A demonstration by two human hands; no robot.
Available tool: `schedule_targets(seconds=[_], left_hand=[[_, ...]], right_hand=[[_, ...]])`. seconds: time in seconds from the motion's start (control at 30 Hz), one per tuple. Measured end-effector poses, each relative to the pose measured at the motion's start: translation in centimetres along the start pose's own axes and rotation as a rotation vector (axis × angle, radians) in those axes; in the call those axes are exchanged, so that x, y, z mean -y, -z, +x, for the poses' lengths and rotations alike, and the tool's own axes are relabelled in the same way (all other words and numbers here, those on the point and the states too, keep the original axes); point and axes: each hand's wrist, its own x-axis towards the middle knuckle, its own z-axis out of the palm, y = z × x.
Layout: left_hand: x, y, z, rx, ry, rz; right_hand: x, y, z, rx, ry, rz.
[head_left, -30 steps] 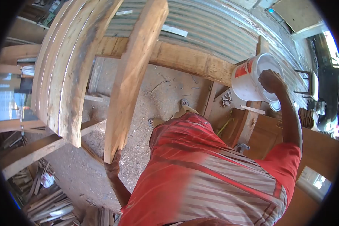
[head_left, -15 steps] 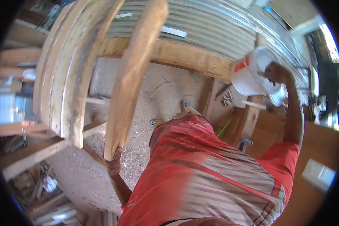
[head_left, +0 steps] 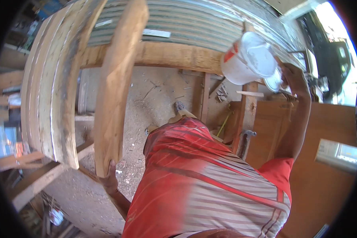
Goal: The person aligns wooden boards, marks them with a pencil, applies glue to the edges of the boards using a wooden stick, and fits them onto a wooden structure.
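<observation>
While grasping the near end of a wooden beam (head_left: 117,91) with the left hand (head_left: 110,180), thumb against the wood, hold the right hand (head_left: 295,79) just beside a white bucket (head_left: 238,65). Cannot tell right-finger grip from this view. Note beam across a crosspiece (head_left: 178,55), right of parallel planks (head_left: 63,95); bucket near the crosspiece's right end.

No readable wording here! Over on the white bucket (head_left: 240,67), there's a red patch (head_left: 231,52) on the side, looking like a label, but its lettering is lost in the blur. Down to the red striped shirt (head_left: 162,190): any marking on it is too small to make out. And out right, a pale rectangle (head_left: 339,154) against the brown board (head_left: 325,194), whether printed or plain, nobody can tell!
</observation>
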Motion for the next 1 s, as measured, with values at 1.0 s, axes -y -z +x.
schedule_targets(seconds=[1.0], left_hand=[[0.4,-1.2,1.3,0.390,-0.072,-0.034]], right_hand=[[3.4,-6.8,-3.0,-0.429,-0.125,0.008]])
